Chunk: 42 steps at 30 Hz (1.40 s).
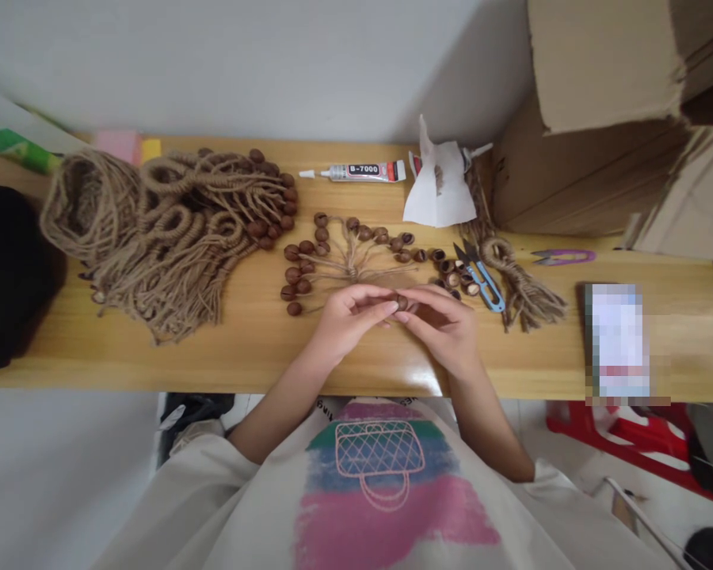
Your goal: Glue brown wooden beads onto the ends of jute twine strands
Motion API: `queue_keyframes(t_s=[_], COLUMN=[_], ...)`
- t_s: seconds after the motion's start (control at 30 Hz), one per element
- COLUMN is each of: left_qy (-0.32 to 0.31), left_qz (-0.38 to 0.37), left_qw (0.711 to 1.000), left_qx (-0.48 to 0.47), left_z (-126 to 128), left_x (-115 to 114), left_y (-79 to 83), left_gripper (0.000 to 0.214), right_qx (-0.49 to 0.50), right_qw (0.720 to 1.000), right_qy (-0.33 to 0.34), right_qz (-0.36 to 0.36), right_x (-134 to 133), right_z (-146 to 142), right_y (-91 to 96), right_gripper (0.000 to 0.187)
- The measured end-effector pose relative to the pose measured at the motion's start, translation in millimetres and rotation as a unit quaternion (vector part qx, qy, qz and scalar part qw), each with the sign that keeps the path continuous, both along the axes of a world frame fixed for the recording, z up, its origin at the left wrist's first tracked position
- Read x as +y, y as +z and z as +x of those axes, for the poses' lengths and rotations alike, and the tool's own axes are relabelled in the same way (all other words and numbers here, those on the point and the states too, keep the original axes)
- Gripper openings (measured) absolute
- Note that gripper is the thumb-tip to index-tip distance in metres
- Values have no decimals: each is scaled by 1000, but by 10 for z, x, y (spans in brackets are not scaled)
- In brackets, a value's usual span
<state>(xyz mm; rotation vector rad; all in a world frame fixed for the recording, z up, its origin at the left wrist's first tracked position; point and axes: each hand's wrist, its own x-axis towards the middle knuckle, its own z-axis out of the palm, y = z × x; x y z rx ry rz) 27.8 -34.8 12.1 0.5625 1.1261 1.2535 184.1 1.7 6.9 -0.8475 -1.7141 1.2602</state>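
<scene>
Both my left hand (356, 317) and my right hand (445, 321) pinch one small brown nut shell (402, 303) between their fingertips, just above the front part of the table. Behind them lies a jute cord tassel (352, 271) with its strands fanned out. Round brown nut shells (304, 267) sit at the strand ends on the left and along the top. To the right of the fan is a small heap of loose, opened shells (451, 273). Blue-handled thread snips (481, 277) rest against that heap. My fingers partly cover the held shell.
A pile of jute cord pieces with shells (178, 229) fills the table's left. At the back are a B-7000 glue tube (362, 171) and white paper (443, 194). Right are a cord tassel (523, 281), purple snips (563, 256), a phone (618, 340) and a cardboard box (582, 174).
</scene>
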Motion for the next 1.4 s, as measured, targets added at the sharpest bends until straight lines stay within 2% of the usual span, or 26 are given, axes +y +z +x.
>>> queue_keyframes(t_s=[0.73, 1.07, 1.27, 1.4], left_qy=[-5, -7, 3, -23], left_qz=[-19, -27, -57, -79], left_qw=[999, 1000, 998, 996], left_qx=[28, 7, -27, -45], left_z=[-8, -13, -6, -20], left_x=[-2, 19, 27, 32], left_y=[-6, 34, 44, 62], left_gripper=[31, 29, 37, 42], right_qx=[-10, -16, -52, -82], right_qw=[1000, 999, 998, 994], right_qy=[-16, -18, -8, -16], right_qz=[19, 23, 37, 64], right_x=[2, -6, -14, -25], right_z=[15, 1, -26, -54], right_y=[-32, -11, -3, 19], right_gripper=[37, 38, 38, 39])
